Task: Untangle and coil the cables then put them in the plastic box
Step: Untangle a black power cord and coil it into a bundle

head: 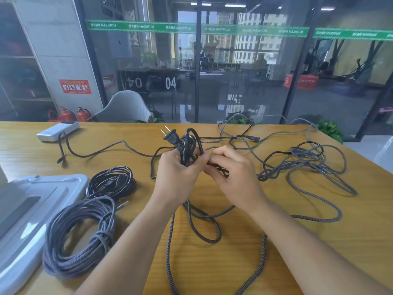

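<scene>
My left hand (pixel 178 175) grips a small bundle of black power cable (pixel 188 145) above the table, its two-pin plug (pixel 170 136) sticking up to the left. My right hand (pixel 231 175) pinches the same black cable just right of the bundle. A tangle of grey braided cable (pixel 306 162) lies loose at the right, with strands running under my arms. Two finished coils rest at the left: a black coil (pixel 111 180) and a larger grey braided coil (pixel 80 237). The plastic box (pixel 32 209) sits at the left edge, partly cut off.
A white power bank (pixel 57 130) lies at the far left of the wooden table (pixel 234 262), with a thin dark cable (pixel 95 153) trailing from it. Beyond the table's far edge stand a grey chair (pixel 125 107) and a glass wall.
</scene>
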A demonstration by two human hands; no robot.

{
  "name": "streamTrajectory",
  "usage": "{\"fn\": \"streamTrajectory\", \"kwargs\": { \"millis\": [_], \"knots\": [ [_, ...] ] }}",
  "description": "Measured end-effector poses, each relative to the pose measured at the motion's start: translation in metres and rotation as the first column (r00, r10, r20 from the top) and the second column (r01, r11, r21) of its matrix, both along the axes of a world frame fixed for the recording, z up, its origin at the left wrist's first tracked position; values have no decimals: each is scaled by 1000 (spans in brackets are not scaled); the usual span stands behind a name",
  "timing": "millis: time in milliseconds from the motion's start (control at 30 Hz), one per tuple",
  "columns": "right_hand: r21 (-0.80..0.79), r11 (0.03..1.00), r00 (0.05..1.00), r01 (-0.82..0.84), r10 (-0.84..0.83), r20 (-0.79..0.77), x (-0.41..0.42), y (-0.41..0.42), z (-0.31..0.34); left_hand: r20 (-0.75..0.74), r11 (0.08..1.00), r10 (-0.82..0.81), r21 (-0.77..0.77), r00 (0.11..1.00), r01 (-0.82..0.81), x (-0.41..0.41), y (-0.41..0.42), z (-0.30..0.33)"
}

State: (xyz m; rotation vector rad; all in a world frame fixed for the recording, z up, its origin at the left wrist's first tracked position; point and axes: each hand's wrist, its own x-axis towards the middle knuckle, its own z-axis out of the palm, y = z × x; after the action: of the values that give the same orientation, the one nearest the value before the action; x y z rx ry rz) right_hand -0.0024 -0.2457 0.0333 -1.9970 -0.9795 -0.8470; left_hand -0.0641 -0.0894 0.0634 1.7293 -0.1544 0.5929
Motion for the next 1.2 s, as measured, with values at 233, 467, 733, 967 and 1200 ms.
{"fn": "streamTrajectory", "kwargs": {
  "millis": [233,467,733,967,1200],
  "knots": [
    [-76,997,817,-29,-21,-576,14,-11,-10,190,975,70,-221,979,-27,-14,28,24],
    [-40,998,875,50,-63,-480,16,-6,-12,137,981,14,-191,990,13,-12,21,21],
    [-135,991,898,-13,-48,-438,19,-10,-18,9,997,40,-60,999,-40,-7,4,7],
    [-77,997,908,-29,-6,-420,12,-9,-13,-92,988,-58,137,994,71,2,7,-8],
    [-94,994,906,-57,12,-423,11,-10,-13,-15,996,90,2,996,-90,2,0,-4]
  ]
}}
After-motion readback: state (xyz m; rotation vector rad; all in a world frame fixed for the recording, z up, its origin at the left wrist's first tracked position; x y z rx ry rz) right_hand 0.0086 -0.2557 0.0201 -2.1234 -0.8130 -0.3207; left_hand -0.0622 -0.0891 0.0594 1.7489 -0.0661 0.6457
